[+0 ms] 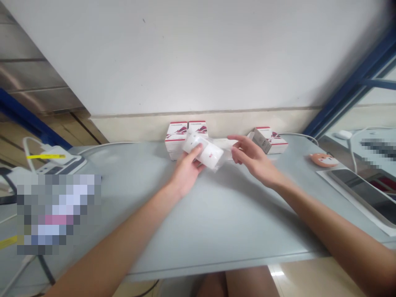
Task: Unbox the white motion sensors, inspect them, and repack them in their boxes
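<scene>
In my left hand [189, 167] is a white rectangular device in a clear plastic bag [208, 153], tilted above the table, with a small red mark near its lower end. My thumb presses on its top while the other fingers go beneath. A short way to the right hovers my right hand [250, 157], index finger stretched out and the others loosely bent, with nothing visible in it. Behind the bagged device stand small white-and-red boxes [176, 134]. Beyond my right hand lie an opened carton with a grey flap [261, 140] and another white-and-red box [278, 142].
The grey table [198, 231] meets a pale wall. On the left are a power strip [66, 165], cables and a blurred-out item [58, 210]. An orange animal-faced object [323, 160] and a dark phone-like slab [365, 194] lie at the right, near a blue frame post [349, 78].
</scene>
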Tool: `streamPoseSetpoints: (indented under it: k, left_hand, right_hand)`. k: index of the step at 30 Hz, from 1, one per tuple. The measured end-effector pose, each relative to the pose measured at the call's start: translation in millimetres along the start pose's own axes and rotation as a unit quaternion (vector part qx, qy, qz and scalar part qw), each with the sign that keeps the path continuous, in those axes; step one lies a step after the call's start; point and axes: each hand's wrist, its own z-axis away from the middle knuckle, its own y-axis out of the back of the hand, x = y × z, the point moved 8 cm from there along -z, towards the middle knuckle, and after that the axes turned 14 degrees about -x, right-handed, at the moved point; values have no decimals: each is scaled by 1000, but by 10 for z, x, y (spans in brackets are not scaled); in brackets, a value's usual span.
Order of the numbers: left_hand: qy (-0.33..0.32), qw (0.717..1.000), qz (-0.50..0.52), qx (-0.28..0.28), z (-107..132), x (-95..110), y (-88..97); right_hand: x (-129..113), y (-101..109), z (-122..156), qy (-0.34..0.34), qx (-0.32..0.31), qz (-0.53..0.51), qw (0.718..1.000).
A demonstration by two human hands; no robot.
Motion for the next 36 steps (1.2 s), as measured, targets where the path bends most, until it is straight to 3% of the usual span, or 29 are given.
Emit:
streamPoseSetpoints:
  k: [5,11,15,19,28,32,36]
  left_hand:
    - [-6,1000,0,5,2,-10,30]
    - [0,1000,19,2,-2,-50,41]
    - [1,1000,23,2,15,-45,-2]
    - [-10,1000,25,9,34,-9,-41]
    - [-52,999,-3,16,56,178,-53]
    - [-59,998,-3,3,63,181,-100]
    - [-53,998,-15,-14,68,118,-144]
  right_hand:
    - [104,-181,11,-39,-39,-80,995]
    - [68,-327,32,-34,-36,-31,998]
    - [67,-306,10,-25,-21,4,999]
    - [63,-357,-18,-3,-53,54,997]
    - [-189,-208,33,62,-29,114,991]
    - [-116,-170,57,74,3,5,997]
    - [46,-252,29,14,-20,-146,989]
